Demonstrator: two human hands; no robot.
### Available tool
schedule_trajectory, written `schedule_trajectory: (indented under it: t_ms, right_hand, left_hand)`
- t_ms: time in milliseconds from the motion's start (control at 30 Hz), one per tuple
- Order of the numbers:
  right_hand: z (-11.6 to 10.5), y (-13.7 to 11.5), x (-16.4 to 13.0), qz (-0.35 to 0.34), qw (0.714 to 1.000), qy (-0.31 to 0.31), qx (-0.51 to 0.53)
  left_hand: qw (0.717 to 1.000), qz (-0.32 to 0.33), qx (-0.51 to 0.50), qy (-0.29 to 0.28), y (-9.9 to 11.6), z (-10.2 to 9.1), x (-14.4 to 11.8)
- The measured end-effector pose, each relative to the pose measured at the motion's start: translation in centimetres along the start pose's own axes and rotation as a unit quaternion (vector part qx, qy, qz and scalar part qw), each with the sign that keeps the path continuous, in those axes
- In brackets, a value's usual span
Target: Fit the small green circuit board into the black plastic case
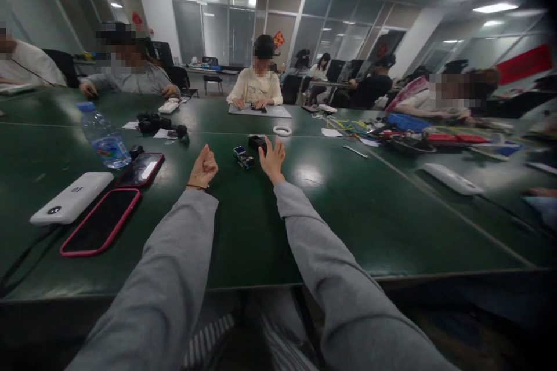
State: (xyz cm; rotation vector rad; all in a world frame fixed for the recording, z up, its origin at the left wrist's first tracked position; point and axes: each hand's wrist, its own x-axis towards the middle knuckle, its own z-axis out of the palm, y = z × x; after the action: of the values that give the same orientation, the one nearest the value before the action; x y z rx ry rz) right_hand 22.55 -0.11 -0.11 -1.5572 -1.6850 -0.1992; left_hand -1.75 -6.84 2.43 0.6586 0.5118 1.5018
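My left hand [203,168] is closed, fingers curled in above the green table; whatever it may hold is hidden. Between my hands lies a small circuit board assembly [244,159] with a little screen module at one end. A black open-topped box [256,142] stands just behind it. My right hand [272,161] has its fingers spread beside the box's right side; whether they touch it I cannot tell. Just beyond that hand lies a white ring-shaped roll [282,130].
On the left are two phones [102,223], a white power bank [73,197] and a water bottle [104,139]. A wrench [355,152], a cluttered pile of cables and tools [430,136] and another white power bank [452,179] lie right. Several people sit around the green table [243,243].
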Motion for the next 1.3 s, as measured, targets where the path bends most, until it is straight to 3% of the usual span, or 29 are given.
schedule_trajectory:
  t_ms: [200, 467, 667, 933, 1033, 1200, 1300]
  right_hand:
    - [0.6, 1.0, 0.9, -0.010, 0.993, -0.113, 0.010]
    - [-0.9, 0.4, -0.6, -0.061, 0.995, -0.078, -0.001]
    - [-0.5, 0.5, -0.7, -0.085, 0.987, -0.133, 0.039]
    - [-3.4, -1.3, -2.5, -0.090, 0.993, -0.047, 0.058]
    - [-3.5, -2.4, -3.2, -0.107, 0.993, -0.027, 0.039]
    - [-1.9, -4.2, -4.1, -0.216, 0.971, -0.099, -0.003]
    - [-1.5, -4.5, -4.4, -0.231, 0.964, -0.130, -0.012]
  left_hand:
    - [0.999, -0.004, -0.026, -0.018, -0.1, 0.4, -0.2]
    - [0.998, -0.031, -0.056, -0.027, -0.4, 1.0, -0.6]
    - [0.993, -0.066, -0.086, -0.044, -1.1, 1.0, 0.5]
    - [0.982, -0.102, -0.137, -0.076, -1.5, 0.7, 0.5]
    - [0.982, -0.098, -0.141, -0.085, -1.5, 0.7, 0.3]
    - [0.981, -0.100, -0.139, -0.094, -1.5, 0.5, 0.1]
    - [0.981, -0.095, -0.139, -0.097, -1.5, 0.5, 0.0]
